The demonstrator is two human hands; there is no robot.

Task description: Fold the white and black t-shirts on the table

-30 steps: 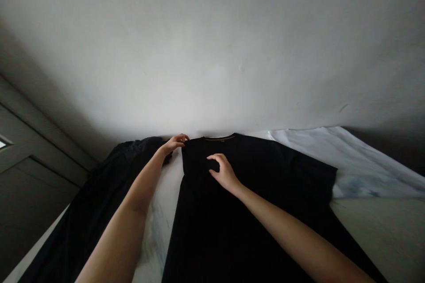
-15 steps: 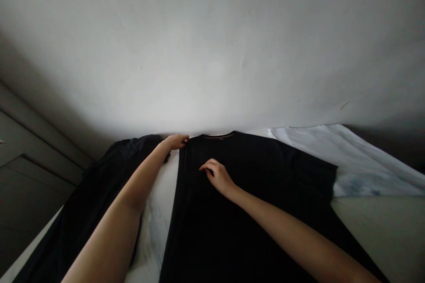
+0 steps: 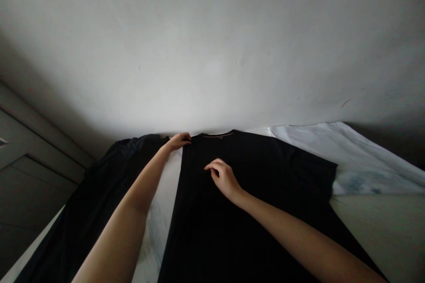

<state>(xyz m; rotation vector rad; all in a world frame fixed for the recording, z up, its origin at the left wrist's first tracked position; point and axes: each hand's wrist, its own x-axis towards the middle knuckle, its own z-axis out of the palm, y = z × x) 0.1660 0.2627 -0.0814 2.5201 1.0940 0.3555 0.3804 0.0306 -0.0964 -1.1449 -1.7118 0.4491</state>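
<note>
A person leans over a black T-shirt laid flat with its neckline away from them, its collar close to the foot of a white plaster wall. The shirt's body runs down toward the person, and both forearms reach across it.

The left hand sits at the shoulder edge just beside the collar, fingers curled over the hem of the neck area. From here I cannot tell whether it is actually pinching the fabric or only pressing against it. The right hand rests on the upper chest of the shirt, a little below the collar. Its fingers are loosely curved and slightly apart, pointing across the shirt, with nothing gripped.

The right sleeve of the shirt lies flat, out toward a white cloth with faint blue-grey mottling. More white cloth with similar marks shows in the strip beside the shirt, though I cannot tell whether it is the same piece. Left of that strip lies a second dark garment, partly hidden under the left forearm. A pale beige surface shows at the lower right, and a grey panelled door stands in shadow at the far left.
</note>
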